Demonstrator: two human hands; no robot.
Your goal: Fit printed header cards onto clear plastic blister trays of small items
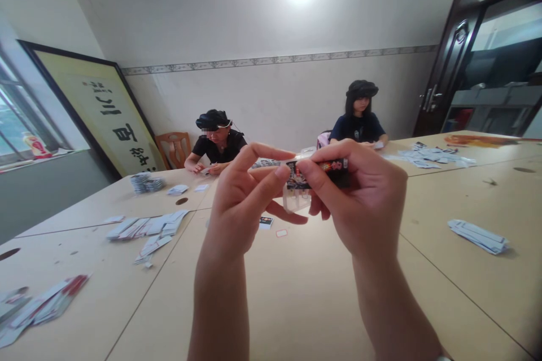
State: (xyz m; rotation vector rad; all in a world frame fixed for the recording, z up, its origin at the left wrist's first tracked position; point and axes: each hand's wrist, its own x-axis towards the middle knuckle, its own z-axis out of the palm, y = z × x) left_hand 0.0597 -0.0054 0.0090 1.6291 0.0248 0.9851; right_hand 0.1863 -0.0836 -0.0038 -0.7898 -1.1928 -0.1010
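Observation:
I hold a small dark printed card [315, 172] up in front of me, above the beige table [296, 293]. My right hand [359, 197] grips its right part between thumb and fingers. My left hand [243, 194] pinches its left end with thumb and forefinger. A clear plastic sleeve [295, 200] hangs just below the card, between both hands. On the table behind my hands lie a small dark card [266, 221] and a small white tag [282, 233].
Piles of cards lie on the table: front left [38, 307], middle left [148, 228], a stack at far left [146, 182], right [478, 235], far right [427, 156]. Two other people [215, 144] [359, 118] sit at the far side handling cards. A framed calligraphy panel [101, 113] leans left; a door [449, 62] is at right.

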